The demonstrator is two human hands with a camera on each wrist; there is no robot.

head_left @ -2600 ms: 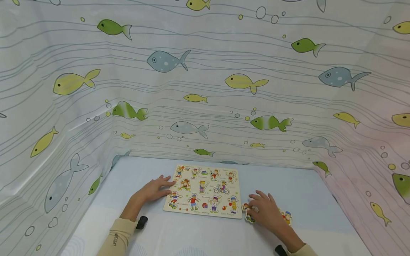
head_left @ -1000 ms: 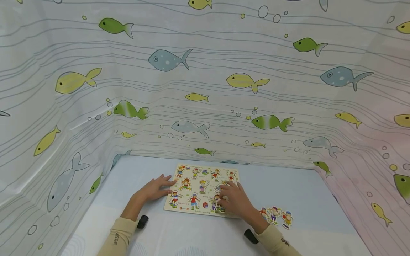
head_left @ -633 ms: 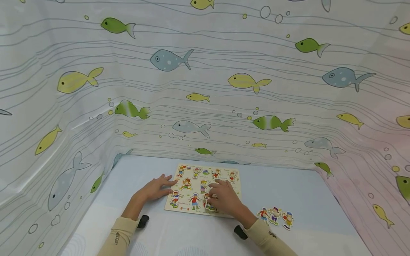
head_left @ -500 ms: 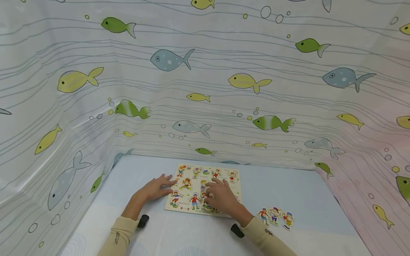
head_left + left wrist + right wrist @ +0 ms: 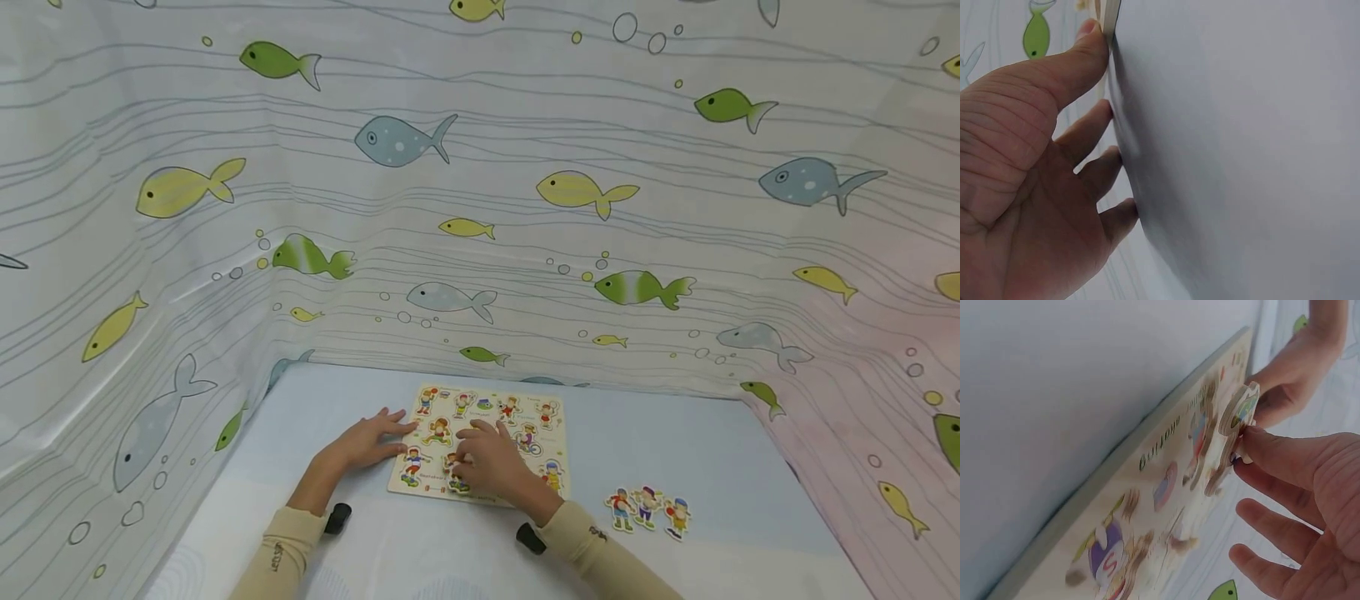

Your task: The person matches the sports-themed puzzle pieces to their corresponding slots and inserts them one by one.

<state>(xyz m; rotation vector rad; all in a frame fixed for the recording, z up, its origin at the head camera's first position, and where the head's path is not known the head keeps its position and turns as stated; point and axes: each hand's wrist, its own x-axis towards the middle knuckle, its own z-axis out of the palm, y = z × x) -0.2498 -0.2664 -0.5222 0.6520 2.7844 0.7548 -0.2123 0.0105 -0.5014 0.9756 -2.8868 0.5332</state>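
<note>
Fish-print backdrop (image 5: 510, 108), my right hand (image 5: 491, 462) pinching a wooden piece (image 5: 1242, 412) over the board (image 5: 557, 437), left hand (image 5: 363, 442) spread at its edge. Placing step, I reckon; next needs lining up.

Pinched puzzle piece (image 5: 1243, 412) — now farther left

I watch the head view from above and well back, facing forward and down across the pale tabletop (image 5: 645, 442) to the fish-print sheet (image 5: 510, 258). My left wrist view, rolled sideways, looks closely along the left hand (image 5: 1035, 181); my right wrist view, rolled too, sits near the right hand (image 5: 1335, 500), sharing the wooden puzzle board (image 5: 1129, 478) with the head view
</note>
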